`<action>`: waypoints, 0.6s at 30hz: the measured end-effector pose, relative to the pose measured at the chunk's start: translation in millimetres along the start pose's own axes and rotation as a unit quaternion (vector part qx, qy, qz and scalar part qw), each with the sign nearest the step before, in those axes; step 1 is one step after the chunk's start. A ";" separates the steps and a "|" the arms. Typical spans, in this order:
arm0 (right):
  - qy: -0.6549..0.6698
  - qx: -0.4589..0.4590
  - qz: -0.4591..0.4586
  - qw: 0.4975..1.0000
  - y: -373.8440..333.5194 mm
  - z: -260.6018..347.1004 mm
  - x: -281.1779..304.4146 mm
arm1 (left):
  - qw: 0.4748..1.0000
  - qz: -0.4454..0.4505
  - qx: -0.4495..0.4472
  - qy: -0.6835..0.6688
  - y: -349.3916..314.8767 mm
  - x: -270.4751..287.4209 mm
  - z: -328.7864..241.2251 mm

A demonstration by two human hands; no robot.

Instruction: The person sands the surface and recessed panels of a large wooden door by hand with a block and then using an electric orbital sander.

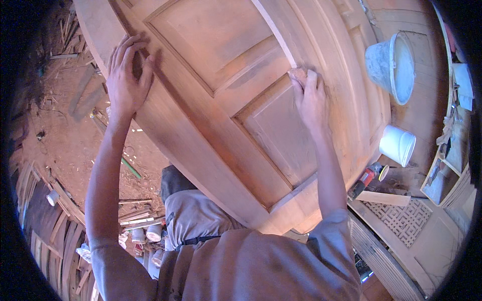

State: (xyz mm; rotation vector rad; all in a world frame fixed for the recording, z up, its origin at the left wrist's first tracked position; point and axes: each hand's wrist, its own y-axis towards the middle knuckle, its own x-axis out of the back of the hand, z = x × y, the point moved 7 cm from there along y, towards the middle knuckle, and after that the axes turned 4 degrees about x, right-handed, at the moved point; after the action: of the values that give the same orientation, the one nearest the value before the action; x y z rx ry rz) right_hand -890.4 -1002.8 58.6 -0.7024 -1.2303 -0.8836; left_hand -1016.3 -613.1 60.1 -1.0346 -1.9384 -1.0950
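Observation:
A large wooden panelled door (251, 65) lies in front of me, with recessed panels and raised moulding. My left hand (128, 78) rests on its left edge board, fingers bent a little and thumb apart, holding nothing. On the right, my right hand (312, 98) is closed round a small brownish block or folded piece (299, 76), pressed to the door's frame. Whether it is sandpaper or a plain block I cannot tell. A pale straight strip (275, 30) runs along the frame up from that piece. Dark patches mark parts of the wood.
To the right are a grey, white-stained bucket (380, 64), a white tub (395, 144) and a red-and-black power tool (365, 180). A lattice-cut panel (399, 220) is at lower right. Wood scraps (65, 241) and several small tins (153, 232) lie on the dirt floor at left.

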 end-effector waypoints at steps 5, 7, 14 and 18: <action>-0.048 0.016 -0.091 0.995 -54.5 -21.0 10.9 | 1.000 0.005 0.015 -0.014 2.4 4.8 -1.8; -0.033 0.013 -0.084 0.996 -48.9 -21.4 5.3 | 1.000 -0.007 0.018 -0.007 2.1 2.0 -1.1; 0.012 0.032 -0.021 0.999 32.5 14.8 -5.8 | 1.000 -0.008 0.019 -0.018 0.1 2.0 5.4; -0.016 -0.047 -0.055 0.997 -28.1 -19.6 -4.3 | 0.999 0.006 0.026 -0.025 0.0 2.4 1.9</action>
State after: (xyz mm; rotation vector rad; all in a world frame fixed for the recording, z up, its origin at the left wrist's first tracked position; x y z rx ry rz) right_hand -905.6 -1032.7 50.0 -0.7322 -1.2719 -1.0293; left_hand -1017.8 -610.6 61.3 -1.0536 -1.9868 -1.0161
